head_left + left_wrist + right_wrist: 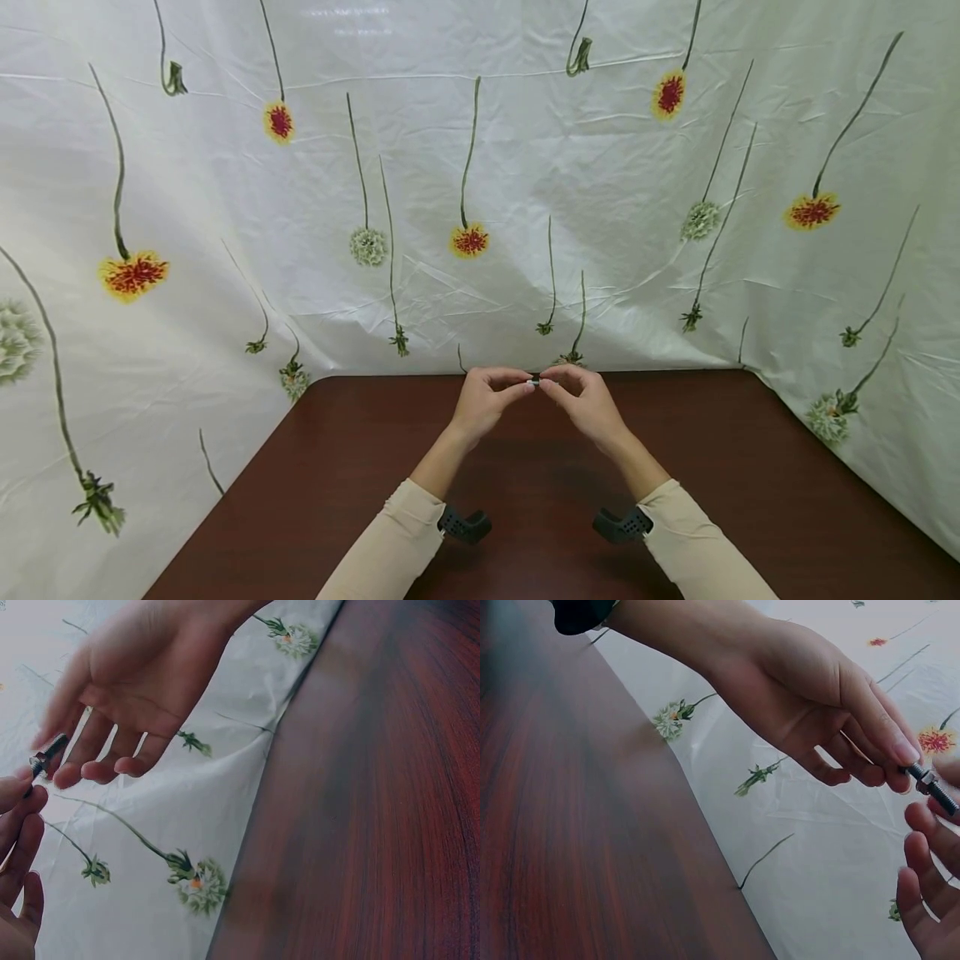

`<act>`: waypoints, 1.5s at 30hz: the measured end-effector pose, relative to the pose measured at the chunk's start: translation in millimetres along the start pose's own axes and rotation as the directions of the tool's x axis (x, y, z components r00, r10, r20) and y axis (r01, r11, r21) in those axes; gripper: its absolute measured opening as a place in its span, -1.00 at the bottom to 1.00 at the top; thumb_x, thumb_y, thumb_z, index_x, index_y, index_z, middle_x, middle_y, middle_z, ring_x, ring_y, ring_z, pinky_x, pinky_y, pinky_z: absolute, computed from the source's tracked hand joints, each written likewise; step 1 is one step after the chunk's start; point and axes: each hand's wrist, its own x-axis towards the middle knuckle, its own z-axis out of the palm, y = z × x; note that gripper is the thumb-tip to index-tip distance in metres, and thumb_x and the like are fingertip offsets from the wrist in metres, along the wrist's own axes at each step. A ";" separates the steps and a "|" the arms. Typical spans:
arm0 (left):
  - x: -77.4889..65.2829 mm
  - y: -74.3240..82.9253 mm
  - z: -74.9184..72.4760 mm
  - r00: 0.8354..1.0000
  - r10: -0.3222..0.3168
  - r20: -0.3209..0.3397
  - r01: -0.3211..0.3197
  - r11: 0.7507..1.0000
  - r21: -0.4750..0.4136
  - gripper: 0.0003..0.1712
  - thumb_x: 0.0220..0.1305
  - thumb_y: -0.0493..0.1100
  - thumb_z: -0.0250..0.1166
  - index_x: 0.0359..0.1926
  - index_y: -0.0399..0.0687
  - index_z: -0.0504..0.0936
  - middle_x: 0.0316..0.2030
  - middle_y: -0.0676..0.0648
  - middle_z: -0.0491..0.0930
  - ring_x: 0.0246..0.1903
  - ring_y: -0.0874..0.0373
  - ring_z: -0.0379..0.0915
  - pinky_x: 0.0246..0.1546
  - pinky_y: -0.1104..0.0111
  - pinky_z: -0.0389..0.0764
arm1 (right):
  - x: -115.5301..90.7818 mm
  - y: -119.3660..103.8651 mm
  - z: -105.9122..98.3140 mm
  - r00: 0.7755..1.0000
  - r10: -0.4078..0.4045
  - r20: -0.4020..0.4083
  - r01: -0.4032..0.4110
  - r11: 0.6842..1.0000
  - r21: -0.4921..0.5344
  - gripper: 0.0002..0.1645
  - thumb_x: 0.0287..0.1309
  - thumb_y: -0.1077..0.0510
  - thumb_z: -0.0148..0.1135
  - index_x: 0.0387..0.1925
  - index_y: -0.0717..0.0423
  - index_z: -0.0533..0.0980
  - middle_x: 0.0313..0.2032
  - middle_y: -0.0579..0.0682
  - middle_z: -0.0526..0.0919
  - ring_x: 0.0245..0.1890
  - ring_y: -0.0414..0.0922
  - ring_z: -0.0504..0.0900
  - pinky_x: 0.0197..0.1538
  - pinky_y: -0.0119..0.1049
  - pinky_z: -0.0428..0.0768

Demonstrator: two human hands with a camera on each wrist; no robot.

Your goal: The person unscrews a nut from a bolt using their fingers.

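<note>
A small dark threaded bolt with a shiny nut partway along it is held between both hands, above the far part of the table. My left hand pinches one end between thumb and fingertips; in the right wrist view its thumb lies against that end. From the other side, the thumb and forefinger of my right hand pinch the opposite end. In the left wrist view the bolt slants between the two sets of fingertips. The remaining fingers of both hands are loosely bent.
Below the hands spreads a dark reddish-brown table. A pale cloth printed with flowers hangs along its back and both sides. Black bands with camera mounts sit at both wrists, just over the table.
</note>
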 end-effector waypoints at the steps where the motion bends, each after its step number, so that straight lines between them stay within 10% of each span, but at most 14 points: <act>1: -0.7 1.7 -0.2 1.000 0.004 -0.001 -0.004 1.000 0.002 -0.82 0.29 -0.39 0.44 -0.12 -0.45 0.77 -0.20 -0.20 0.78 -0.15 0.02 0.68 -0.09 0.19 0.63 | 0.3 0.2 0.3 1.000 0.002 -0.005 -0.002 1.000 -0.011 -0.73 0.40 0.13 0.36 -0.01 0.23 0.68 -0.10 0.07 0.72 -0.12 -0.02 0.64 -0.08 -0.17 0.58; 21: -0.3 4.0 -1.0 1.000 0.001 0.012 0.000 1.000 -0.016 -0.84 0.29 -0.40 0.43 -0.14 -0.45 0.77 -0.21 -0.22 0.77 -0.17 0.11 0.67 -0.10 0.25 0.61 | 0.9 1.2 0.2 1.000 -0.009 -0.019 0.008 1.000 -0.011 -0.78 0.34 0.22 0.40 -0.07 0.28 0.68 -0.14 0.14 0.74 -0.14 0.02 0.67 -0.11 -0.22 0.57; 30: 7.6 -29.4 -2.3 1.000 0.013 0.008 -0.013 1.000 -0.017 -0.85 0.29 -0.32 0.47 -0.14 -0.31 0.82 -0.19 -0.17 0.78 -0.14 0.05 0.68 -0.10 0.21 0.63 | 0.2 2.3 0.3 1.000 -0.002 -0.010 0.001 1.000 -0.018 -0.71 0.38 0.17 0.37 0.04 0.25 0.67 -0.05 0.10 0.72 -0.05 0.01 0.63 -0.02 -0.09 0.55; 45: -2.2 5.6 -1.2 1.000 0.015 0.005 -0.015 1.000 -0.010 -0.86 0.30 -0.41 0.42 -0.15 -0.43 0.78 -0.21 -0.22 0.77 -0.14 0.01 0.68 -0.09 0.17 0.63 | 0.4 2.2 -0.7 1.000 -0.008 -0.013 0.007 0.999 -0.036 -0.73 0.38 0.12 0.37 -0.01 0.21 0.69 -0.05 0.04 0.72 -0.02 -0.02 0.64 0.02 -0.09 0.54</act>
